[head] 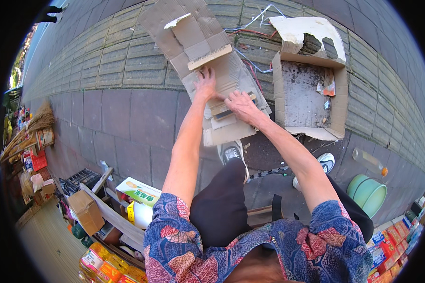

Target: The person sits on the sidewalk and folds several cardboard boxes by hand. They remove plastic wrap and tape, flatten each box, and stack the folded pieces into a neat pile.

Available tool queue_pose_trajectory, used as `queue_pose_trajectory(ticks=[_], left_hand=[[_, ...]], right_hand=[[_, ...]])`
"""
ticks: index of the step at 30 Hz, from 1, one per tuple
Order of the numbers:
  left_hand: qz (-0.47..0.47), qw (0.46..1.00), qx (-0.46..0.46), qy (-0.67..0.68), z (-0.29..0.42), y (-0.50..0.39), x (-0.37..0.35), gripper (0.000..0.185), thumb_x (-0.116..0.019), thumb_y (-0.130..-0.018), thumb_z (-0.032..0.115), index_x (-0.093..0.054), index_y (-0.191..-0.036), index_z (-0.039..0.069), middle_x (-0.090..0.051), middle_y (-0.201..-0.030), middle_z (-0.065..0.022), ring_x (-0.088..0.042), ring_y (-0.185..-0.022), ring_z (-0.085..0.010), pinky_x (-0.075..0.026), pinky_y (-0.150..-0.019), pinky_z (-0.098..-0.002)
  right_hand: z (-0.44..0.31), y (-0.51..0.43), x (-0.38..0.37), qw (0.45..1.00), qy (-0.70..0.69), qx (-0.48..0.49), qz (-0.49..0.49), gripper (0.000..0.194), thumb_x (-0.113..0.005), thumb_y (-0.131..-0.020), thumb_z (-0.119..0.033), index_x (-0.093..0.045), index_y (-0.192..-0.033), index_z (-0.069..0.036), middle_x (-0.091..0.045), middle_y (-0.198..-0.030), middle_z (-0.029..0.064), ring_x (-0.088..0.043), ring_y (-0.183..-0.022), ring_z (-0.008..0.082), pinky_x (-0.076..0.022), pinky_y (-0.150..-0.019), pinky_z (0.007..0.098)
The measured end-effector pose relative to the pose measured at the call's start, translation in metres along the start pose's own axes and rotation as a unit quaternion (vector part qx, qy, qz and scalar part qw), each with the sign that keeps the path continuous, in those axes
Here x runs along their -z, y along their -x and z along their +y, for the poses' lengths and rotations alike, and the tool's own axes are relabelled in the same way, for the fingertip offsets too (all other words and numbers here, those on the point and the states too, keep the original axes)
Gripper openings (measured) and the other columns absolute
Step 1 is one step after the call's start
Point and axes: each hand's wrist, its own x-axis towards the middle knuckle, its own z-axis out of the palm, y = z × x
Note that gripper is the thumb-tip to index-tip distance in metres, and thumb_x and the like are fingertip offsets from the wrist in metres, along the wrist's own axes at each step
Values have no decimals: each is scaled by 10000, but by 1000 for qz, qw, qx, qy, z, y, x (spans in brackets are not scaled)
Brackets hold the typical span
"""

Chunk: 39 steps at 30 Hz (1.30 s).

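A stack of flattened, torn corrugated cardboard (pixel 230 76) lies on the paving before me. My left hand (pixel 205 84) presses on its middle with the fingers apart, just below a raised, folded cardboard strip (pixel 210 57). Beside it, my right hand (pixel 241 106) rests on the stack, fingers bent against a torn edge. Whether these fingers pinch the cardboard, I cannot tell. A small piece with a dark band (pixel 224 115) sits under the right wrist side. To the right stands an open cardboard box (pixel 340 95), stained inside, with a torn white flap (pixel 313 33).
Blue and red strapping (pixel 258 69) lies loose between stack and box. My shoe (pixel 232 150) touches the stack's near edge. At right are a plastic bottle (pixel 370 162) and a green tub (pixel 363 196). Boxes (pixel 86 212) and oil bottles (pixel 106 263) stand at lower left.
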Motion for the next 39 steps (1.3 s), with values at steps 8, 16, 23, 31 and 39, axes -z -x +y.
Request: queue_pose_trajectory(ticks=[8, 16, 23, 31, 39], left_hand=[[-6, 1000, -4, -21, 3, 1, 6, 1458, -890, -404, 613, -141, -1510, 29, -113, -1573, -223, -153, -1422, -488, -305, -1004, -728], [29, 998, 2, -47, 5, -6, -3, 1417, -862, -436, 652, -166, -1503, 30, -187, -1536, -240, -232, -1378, -503, -326, -993, -711], [61, 992, 8, -112, 21, -21, 22, 1418, -821, -426, 722, -193, -1516, 68, -349, -1472, -232, -402, -1307, -457, -369, -1034, -583], [75, 972, -87, -206, 16, -37, 42, 1281, -760, -460, 760, -379, -1450, 42, -332, -1504, -207, -282, -1404, -383, -232, -1103, -633], [62, 996, -53, 20, -12, -52, 27, 1268, -812, -435, 717, -352, -1488, 181, -130, -1585, -229, -79, -1448, -486, -168, -1105, -687]], right_hand=[[-25, 59, 8, 997, 29, 61, -47, 187, -584, -777, -132, -571, -953, -70, -543, -1020, 98, -508, -1026, 258, -422, -798, 390], [-33, 93, -30, 997, 62, 39, -28, 299, -587, -783, -155, -575, -1044, -11, -529, -1144, 185, -500, -1106, 320, -435, -888, 415], [-40, 77, -22, 991, -27, -52, -117, 685, -725, -715, -288, -481, -1272, 28, -462, -1302, 210, -469, -1155, 346, -427, -918, 442], [-46, 82, -15, 985, 72, -44, -152, 909, -781, -654, -246, -350, -1412, 12, -356, -1448, 222, -330, -1342, 406, -378, -1022, 548], [-39, 86, -35, 989, 69, -51, -117, 646, -593, -796, -90, -391, -1404, -10, -396, -1443, 175, -374, -1320, 405, -398, -992, 537]])
